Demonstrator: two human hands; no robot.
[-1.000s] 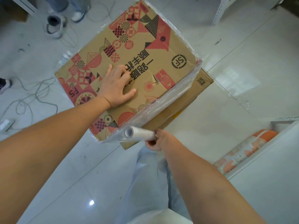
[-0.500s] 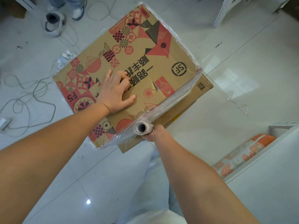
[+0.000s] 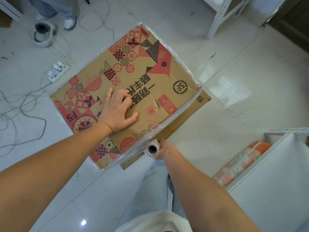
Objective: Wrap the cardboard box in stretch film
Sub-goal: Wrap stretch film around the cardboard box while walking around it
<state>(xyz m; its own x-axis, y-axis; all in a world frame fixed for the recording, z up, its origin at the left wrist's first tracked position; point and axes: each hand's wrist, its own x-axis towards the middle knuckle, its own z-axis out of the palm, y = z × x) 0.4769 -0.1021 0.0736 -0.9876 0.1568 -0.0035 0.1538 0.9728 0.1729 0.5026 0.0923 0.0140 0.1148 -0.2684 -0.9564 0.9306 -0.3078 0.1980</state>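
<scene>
- Head view: the cardboard box (image 3: 133,91) fills the centre of the frame, standing on the floor (image 3: 217,114).
- The left hand (image 3: 117,113) presses flat on its top, fingers loosely spread.
- The right hand (image 3: 164,150), fingers curled round the film roll (image 3: 151,149), has swung the roll end-on toward the camera, at the box's lower-right edge.
- Film now stretches tight along that side; this pass looks nearly laid.

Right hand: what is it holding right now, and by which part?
The right hand grips the stretch film roll around its side, just below the open core end. The left hand holds nothing; it presses flat on the cardboard box.
</scene>
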